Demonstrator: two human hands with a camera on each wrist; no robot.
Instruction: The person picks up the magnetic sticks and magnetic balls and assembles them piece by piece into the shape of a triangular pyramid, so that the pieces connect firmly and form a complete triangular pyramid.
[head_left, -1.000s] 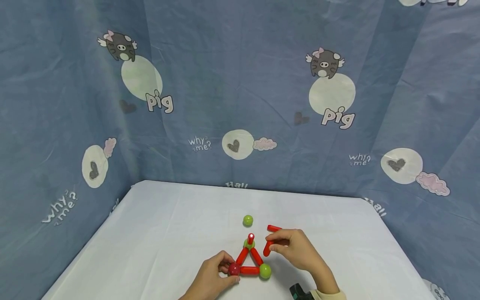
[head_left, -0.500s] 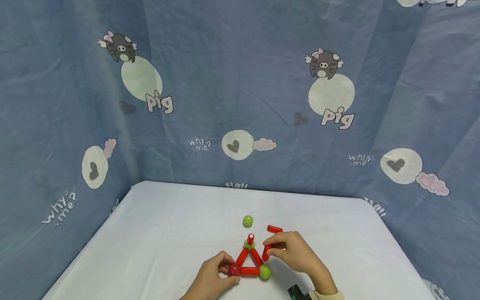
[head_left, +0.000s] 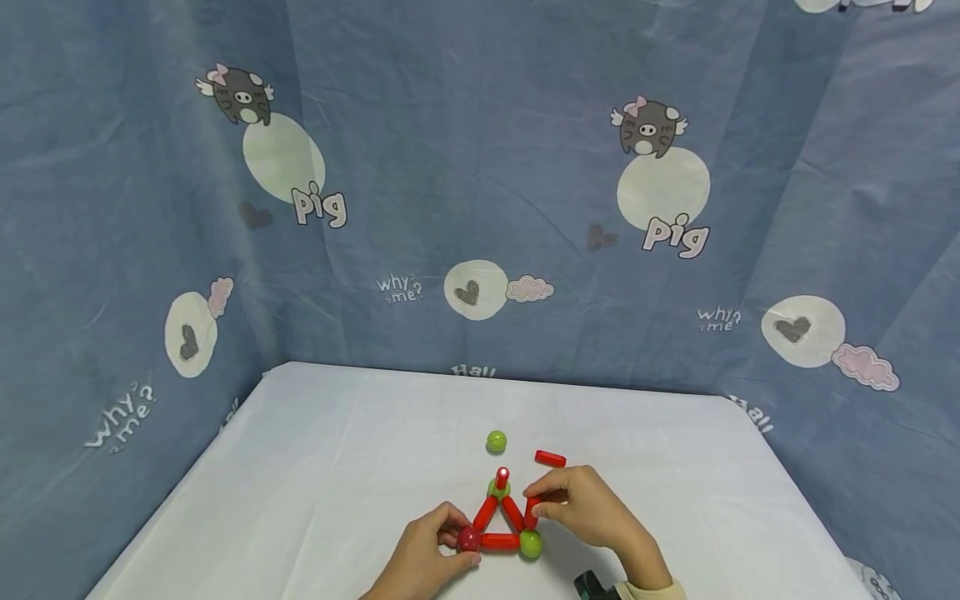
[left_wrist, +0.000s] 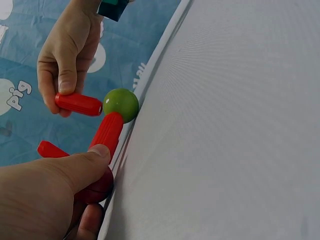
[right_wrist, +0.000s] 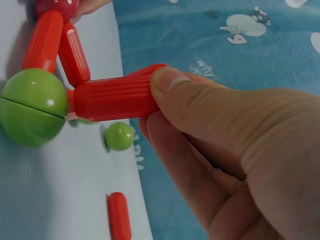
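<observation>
Since a second ago my right hand has carried its red rod down and left, from well clear of the triangle to the near-right green ball. On the counter the flat triangle of three red rods lies between both hands, with an upright rod on its far ball. My left hand pinches the dark red ball at the near-left corner. My right hand pinches the held rod by its upper end; the rod's long axis runs down to the green ball just below the hand, its lower end touching or nearly so. A spare green ball and spare rod lie farther back.
</observation>
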